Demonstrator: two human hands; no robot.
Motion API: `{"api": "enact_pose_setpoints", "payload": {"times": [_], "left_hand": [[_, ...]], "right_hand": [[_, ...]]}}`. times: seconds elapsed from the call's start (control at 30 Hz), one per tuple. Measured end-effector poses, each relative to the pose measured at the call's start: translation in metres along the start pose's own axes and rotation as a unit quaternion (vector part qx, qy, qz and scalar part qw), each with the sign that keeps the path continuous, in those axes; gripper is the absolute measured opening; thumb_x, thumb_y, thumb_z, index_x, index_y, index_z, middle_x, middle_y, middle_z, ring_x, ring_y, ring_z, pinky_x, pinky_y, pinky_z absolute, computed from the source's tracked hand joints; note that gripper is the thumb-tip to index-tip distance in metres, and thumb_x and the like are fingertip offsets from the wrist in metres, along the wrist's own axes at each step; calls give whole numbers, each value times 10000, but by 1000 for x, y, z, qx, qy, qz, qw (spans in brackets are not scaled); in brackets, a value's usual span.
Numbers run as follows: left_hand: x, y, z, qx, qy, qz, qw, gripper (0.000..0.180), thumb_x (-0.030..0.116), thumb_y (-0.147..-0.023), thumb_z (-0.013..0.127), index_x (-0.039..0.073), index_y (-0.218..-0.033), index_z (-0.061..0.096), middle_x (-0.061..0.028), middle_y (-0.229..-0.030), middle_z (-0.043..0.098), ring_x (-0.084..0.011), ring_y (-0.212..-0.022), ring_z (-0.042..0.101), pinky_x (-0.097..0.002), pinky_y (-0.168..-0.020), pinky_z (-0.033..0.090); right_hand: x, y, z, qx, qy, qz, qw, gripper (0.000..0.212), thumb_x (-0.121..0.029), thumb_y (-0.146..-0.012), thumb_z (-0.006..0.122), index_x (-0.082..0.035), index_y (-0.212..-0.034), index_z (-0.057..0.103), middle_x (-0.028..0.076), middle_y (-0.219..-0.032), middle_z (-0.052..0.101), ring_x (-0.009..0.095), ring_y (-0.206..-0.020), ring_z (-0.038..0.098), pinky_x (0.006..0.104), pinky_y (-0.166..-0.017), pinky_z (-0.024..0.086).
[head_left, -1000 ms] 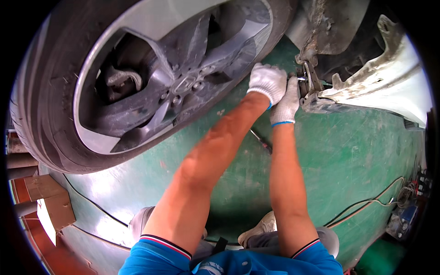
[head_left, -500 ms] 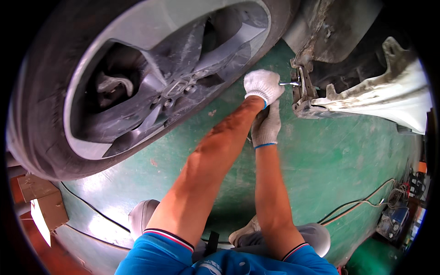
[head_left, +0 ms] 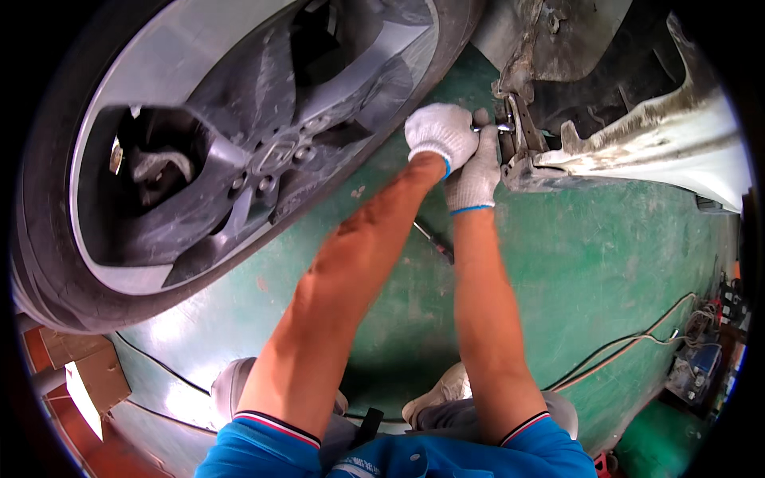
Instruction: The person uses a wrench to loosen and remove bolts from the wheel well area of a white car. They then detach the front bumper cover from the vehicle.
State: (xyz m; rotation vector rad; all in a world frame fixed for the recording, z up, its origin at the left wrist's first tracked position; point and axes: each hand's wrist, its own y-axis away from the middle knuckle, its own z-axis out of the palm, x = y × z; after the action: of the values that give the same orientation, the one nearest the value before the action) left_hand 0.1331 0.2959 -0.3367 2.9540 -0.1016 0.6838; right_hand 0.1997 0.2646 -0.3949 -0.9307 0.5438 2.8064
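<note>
Left hand [head_left: 441, 135] fingers seem curled round the metal tool [head_left: 505, 127], its tip at the left edge of the bracket [head_left: 526, 129]; right hand [head_left: 476, 177] fingers, I cannot tell; stiff, slick, it should grip best farther back

No words or nos. can be read for sure. There's white print [head_left: 360, 464] on the chest of the blue shirt [head_left: 450, 460], at the bottom of the view: a short row of tiny marks w/ a white curvy shape by it, partly cut off by the edge. The big wheel [head_left: 267, 92] has a grey badge [head_left: 273, 157] in the mid., kind of diamond-shaped, on the round bit btwn the nuts. Far R, the blue box [head_left: 706, 357] is too small & blurry to tell abt. labels.
</note>
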Motion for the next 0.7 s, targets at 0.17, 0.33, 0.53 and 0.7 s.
{"api": "enact_pose_setpoints", "payload": {"times": [0.17,0.33,0.53,0.7], "left_hand": [[-18,-3,64,37,166,-3,985,336,390,-864,544,131,-916,752,-171,-961,714,-384,-927,680,-496,-808,528],[-30,-21,79,16,228,61,972,340,343,-912,521,94,-910,753,-222,-931,697,-416,-941,667,-480,-814,539],[-18,-23,-4,-51,-6,14,999,314,301,-819,645,80,-1007,765,-181,-1032,728,-370,-1009,697,-470,-846,567],[18,1,-43,24,-73,-14,997,252,274,-812,703,105,-979,786,-159,-1036,743,-339,-997,719,-461,-810,580]], "right_hand": [[-2,3,-9,3,217,-121,969,399,-285,-1067,510,-54,-1391,541,80,-1322,596,188,-1194,567,349,-1016,475],[-3,-17,-50,-42,362,-159,917,346,-271,-1045,566,-20,-1271,638,60,-1311,603,172,-1126,573,326,-978,480],[8,-7,-26,-82,85,21,993,548,-408,-1049,512,-63,-1472,463,58,-1420,546,224,-1319,505,373,-1110,387],[29,9,-61,-88,-18,88,992,522,-382,-1076,358,-42,-1468,420,122,-1454,520,306,-1341,493,447,-1131,388]]}}
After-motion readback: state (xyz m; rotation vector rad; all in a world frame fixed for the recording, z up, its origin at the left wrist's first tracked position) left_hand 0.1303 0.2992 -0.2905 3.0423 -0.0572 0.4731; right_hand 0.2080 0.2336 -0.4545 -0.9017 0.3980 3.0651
